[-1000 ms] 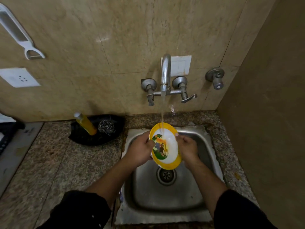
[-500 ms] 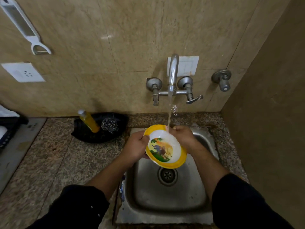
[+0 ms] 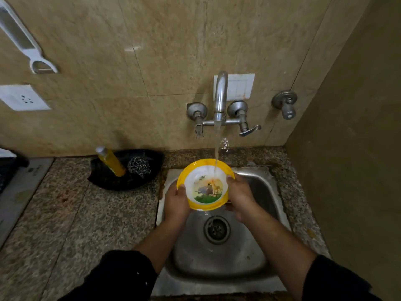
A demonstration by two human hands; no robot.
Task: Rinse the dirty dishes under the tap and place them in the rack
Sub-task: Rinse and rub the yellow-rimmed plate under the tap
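A yellow-rimmed white bowl (image 3: 206,185) with an animal picture inside is held over the steel sink (image 3: 256,263), its opening facing up toward me. My left hand (image 3: 176,203) grips its left rim, thumb on the edge. My right hand (image 3: 240,197) holds its right side. Water streams from the wall tap (image 3: 220,96) into the far side of the bowl. No rack can be made out for certain.
On the granite counter left of the sink lies a black tray (image 3: 112,181) with a yellow bottle (image 3: 110,161) and a steel scrubber (image 3: 138,166). A dark object (image 3: 8,164) sits at the far left edge. A side wall stands close on the right.
The bowl has tipped from steeply tilted to nearly level, opening up, under the stream. My right hand slid from the far rim to the right side. The view shifted slightly.
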